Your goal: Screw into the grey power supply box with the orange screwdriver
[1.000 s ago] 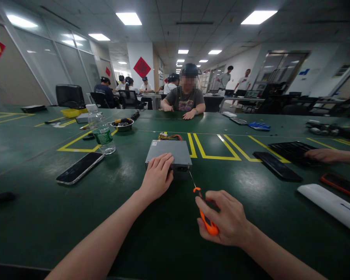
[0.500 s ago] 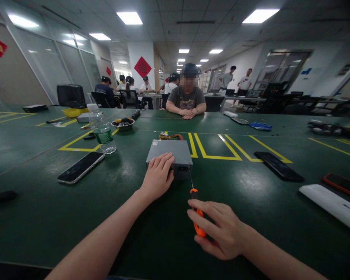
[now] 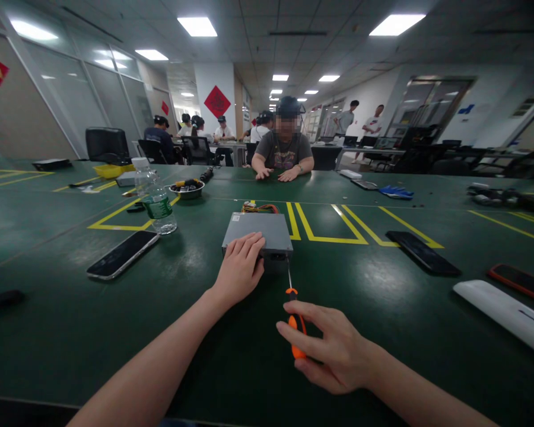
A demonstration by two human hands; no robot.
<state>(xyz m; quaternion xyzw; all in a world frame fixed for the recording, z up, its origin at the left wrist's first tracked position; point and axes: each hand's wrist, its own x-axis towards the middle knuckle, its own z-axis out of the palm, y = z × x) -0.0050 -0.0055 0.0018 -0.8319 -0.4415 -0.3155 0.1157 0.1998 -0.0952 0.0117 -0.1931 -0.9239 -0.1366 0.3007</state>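
Observation:
A grey metal computer power supply (image 3: 273, 228) lies on the green table, its socket side facing me and coloured cables coming out behind. My left hand (image 3: 242, 261) holds it at the near left, fingers over the top and thumb down by the front face. Between the fingers and thumb of my right hand (image 3: 329, 344) is a screwdriver (image 3: 298, 338) with an orange and black handle. Its thin shaft points away from me, the tip at the lower right corner of the front face; whether it sits in a screw is too small to tell.
A water bottle (image 3: 158, 204) and a phone (image 3: 122, 255) are to the left, with a bowl of parts (image 3: 187, 191) behind. Another phone (image 3: 422, 253) and a white elongated object (image 3: 505, 314) lie right. Across the table sits a person (image 3: 285, 148) with both hands on it.
My right hand and the screwdriver handle have shifted slightly left, and the handle has turned in the fingers. My left hand stays put. The person opposite has moved their clasped hands apart.

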